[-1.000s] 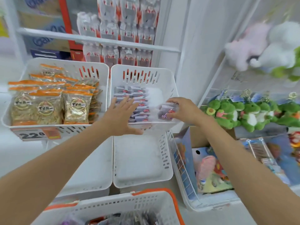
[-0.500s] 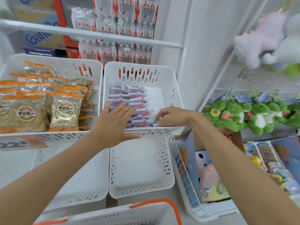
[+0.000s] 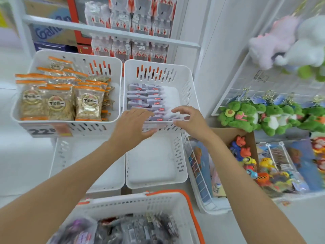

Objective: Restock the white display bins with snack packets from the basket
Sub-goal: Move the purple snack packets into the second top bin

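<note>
We see snack packets (image 3: 146,95) in white bin (image 3: 158,71), upper R. L hand (image 3: 133,124): fingers straight, released, over front row. R hand (image 3: 190,120): fingers loosely spread, released, just beside; basket (image 3: 140,201) nearest us.

Left hand (image 3: 133,124) and right hand (image 3: 190,118) reach over small packets (image 3: 146,95) in the white bin (image 3: 158,72).

Bare left hand (image 3: 133,125), bare right hand (image 3: 192,120), two bare forearms (image 3: 79,175)
</note>
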### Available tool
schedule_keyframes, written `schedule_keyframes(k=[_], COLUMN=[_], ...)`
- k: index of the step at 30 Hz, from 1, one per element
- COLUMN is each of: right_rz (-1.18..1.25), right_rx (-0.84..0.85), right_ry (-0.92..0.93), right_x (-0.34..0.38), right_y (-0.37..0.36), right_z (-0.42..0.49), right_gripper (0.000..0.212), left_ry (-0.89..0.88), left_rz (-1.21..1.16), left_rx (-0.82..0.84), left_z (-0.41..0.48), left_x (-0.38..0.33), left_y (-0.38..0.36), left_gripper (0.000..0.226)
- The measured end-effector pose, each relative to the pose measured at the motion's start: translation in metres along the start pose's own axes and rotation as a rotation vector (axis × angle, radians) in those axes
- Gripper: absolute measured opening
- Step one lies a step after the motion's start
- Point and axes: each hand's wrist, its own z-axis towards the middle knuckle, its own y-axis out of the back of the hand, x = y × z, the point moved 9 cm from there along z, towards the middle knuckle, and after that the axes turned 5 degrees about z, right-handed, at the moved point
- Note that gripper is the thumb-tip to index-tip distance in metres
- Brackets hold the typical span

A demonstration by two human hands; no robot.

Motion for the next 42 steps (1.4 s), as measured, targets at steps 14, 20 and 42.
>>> schedule_keyframes(k=[14, 20, 42], right_rz=[-0.284, -0.396, -0.042], right_rx=[0.797, 0.842, 0.555], right_ry=[-0.493, -0.648, -0.379], right_x=[-0.141, -0.188, -0.096], right_y=[-0.172, -0.177, -0.176], right_z=[-0.27, -0.33, -0.303], right_gripper=[0.017, 0.072, 0.041], left_ry=[0.384, 0.339, 1.047], left_rz=[-0.251, -0.278, -1.074], left_rx=[0.417, 0.557, 0.51], left_z=[-0.277, -0.31, -0.338], left_x=[0.032, 0.009, 0.0], left_y=[-0.068, -0.091, -0.125], left_gripper=[0.05, 0.054, 0.037])
